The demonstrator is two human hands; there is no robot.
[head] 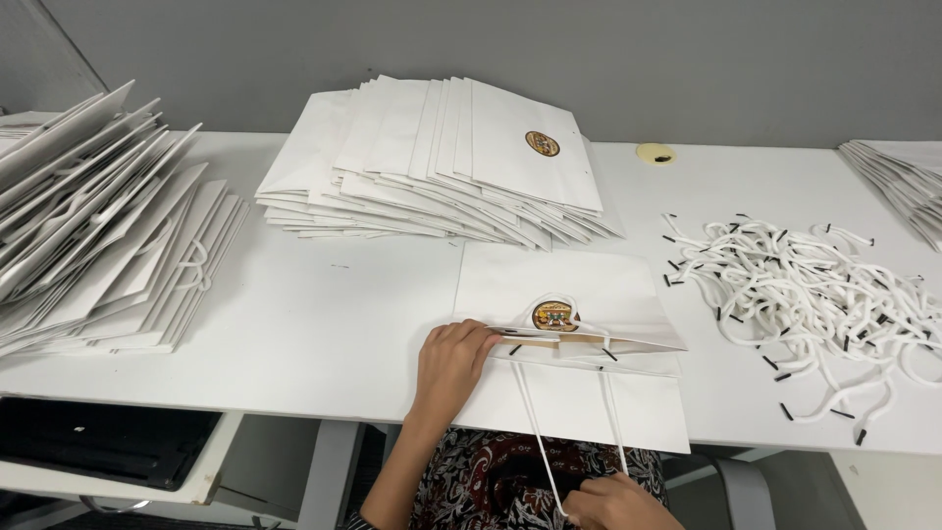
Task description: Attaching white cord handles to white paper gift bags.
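Observation:
A flat white paper bag [549, 285] with a round gold and brown emblem lies at the table's front edge, its mouth toward me. My left hand [449, 361] presses on the bag's top edge at the left, fingers curled onto the fold. Below the table edge, my right hand [613, 503] pinches the white rope handle [535, 432], whose two strands run up to the holes in the bag's edge. Black tips of the rope show at the holes.
A fanned stack of white bags [432, 162] sits behind. Another pile of bags with handles [98, 226] lies at the left, and a third stack [898, 182] at the far right. Several loose white ropes with black tips [805, 285] are heaped at the right. Beyond them is a small yellow disc [654, 153].

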